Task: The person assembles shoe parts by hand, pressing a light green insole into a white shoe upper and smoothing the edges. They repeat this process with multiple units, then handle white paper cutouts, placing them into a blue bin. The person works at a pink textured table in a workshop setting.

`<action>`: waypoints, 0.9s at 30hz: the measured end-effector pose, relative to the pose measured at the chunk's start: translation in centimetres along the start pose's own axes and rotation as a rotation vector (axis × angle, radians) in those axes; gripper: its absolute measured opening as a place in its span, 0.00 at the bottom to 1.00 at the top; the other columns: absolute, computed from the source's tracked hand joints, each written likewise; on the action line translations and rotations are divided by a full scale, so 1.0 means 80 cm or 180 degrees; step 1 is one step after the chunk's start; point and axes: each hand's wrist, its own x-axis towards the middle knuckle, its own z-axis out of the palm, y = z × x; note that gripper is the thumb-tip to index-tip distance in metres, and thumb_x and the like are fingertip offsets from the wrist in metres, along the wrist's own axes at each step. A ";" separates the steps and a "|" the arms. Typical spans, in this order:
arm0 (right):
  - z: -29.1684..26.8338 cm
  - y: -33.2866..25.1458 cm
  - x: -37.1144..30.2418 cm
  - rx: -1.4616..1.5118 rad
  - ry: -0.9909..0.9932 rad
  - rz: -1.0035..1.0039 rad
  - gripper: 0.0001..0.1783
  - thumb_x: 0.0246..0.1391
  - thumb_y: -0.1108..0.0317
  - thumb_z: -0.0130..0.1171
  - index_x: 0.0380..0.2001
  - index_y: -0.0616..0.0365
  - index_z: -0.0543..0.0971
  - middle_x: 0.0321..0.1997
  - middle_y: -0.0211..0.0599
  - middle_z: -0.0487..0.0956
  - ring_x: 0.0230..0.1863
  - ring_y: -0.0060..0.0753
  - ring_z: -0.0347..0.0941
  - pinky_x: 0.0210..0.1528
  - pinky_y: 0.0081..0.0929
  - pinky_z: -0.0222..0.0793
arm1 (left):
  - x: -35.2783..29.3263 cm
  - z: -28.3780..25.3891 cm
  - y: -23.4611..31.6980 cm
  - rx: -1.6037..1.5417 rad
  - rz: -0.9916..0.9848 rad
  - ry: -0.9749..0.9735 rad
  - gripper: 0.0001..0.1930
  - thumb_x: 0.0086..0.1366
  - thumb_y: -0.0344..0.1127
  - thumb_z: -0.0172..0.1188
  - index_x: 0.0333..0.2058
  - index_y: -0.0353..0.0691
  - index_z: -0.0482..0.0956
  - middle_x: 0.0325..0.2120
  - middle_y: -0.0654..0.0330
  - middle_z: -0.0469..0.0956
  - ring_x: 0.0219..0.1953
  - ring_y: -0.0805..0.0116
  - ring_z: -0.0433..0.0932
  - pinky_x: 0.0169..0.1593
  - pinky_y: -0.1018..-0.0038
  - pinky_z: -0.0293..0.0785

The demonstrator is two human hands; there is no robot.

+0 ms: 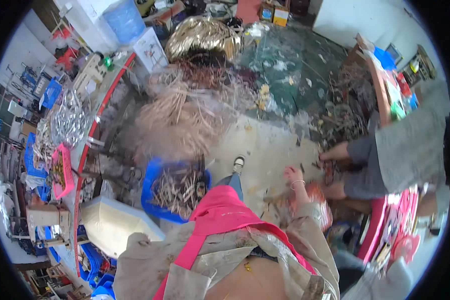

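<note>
My right hand (293,175) hangs out over the pale floor, a bracelet at its wrist. Its fingers look loosely apart, and I see nothing held in them. Just below that wrist is a reddish, see-through bag or bundle (317,197); whether the arm touches it I cannot tell. My left hand is out of sight, with only the beige left sleeve (140,252) showing. Ahead on the left stands a blue basket (147,192) filled with cut strips (177,192). Beyond it lies a large heap of pale tan strips (177,117), partly blurred.
A red-edged workbench (97,120) runs along my left, carrying silvery strips (71,125) and a pink basket (60,172). Shiny gold strips (202,37) are piled at the back. To my right, a person in a grey shirt (410,150) is close by, near another table (377,82).
</note>
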 end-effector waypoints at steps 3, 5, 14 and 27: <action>0.018 -0.076 0.159 0.0473 -0.0272 -0.0052 0.12 0.52 0.66 0.50 0.37 0.61 0.74 0.29 0.32 0.75 0.28 0.24 0.71 0.31 0.21 0.68 | 0.108 -0.127 0.092 -0.0171 -0.0310 -0.0416 0.17 0.54 0.41 0.53 0.41 0.42 0.75 0.32 0.52 0.76 0.34 0.59 0.75 0.40 0.65 0.70; 0.004 -0.085 0.208 0.0695 -0.0175 0.0217 0.14 0.54 0.59 0.49 0.31 0.59 0.76 0.23 0.31 0.75 0.26 0.22 0.70 0.28 0.23 0.66 | 0.240 -0.219 0.214 -0.0165 0.0126 -0.0277 0.17 0.55 0.43 0.52 0.41 0.41 0.75 0.31 0.51 0.77 0.32 0.60 0.75 0.37 0.66 0.70; -0.245 -0.059 0.458 0.0565 -0.0035 0.1809 0.13 0.51 0.59 0.51 0.31 0.57 0.75 0.25 0.35 0.75 0.24 0.29 0.70 0.26 0.26 0.67 | 0.450 -0.912 0.977 -0.2587 0.3408 0.1585 0.15 0.60 0.41 0.52 0.41 0.38 0.74 0.33 0.56 0.77 0.34 0.67 0.75 0.39 0.75 0.69; -0.499 -0.413 1.263 0.0253 -0.0087 0.0620 0.14 0.49 0.57 0.51 0.18 0.55 0.74 0.12 0.34 0.71 0.10 0.24 0.63 0.09 0.21 0.57 | 0.794 -0.891 1.097 0.0297 0.1441 -0.0265 0.12 0.61 0.39 0.46 0.36 0.40 0.75 0.32 0.53 0.75 0.35 0.56 0.74 0.35 0.65 0.71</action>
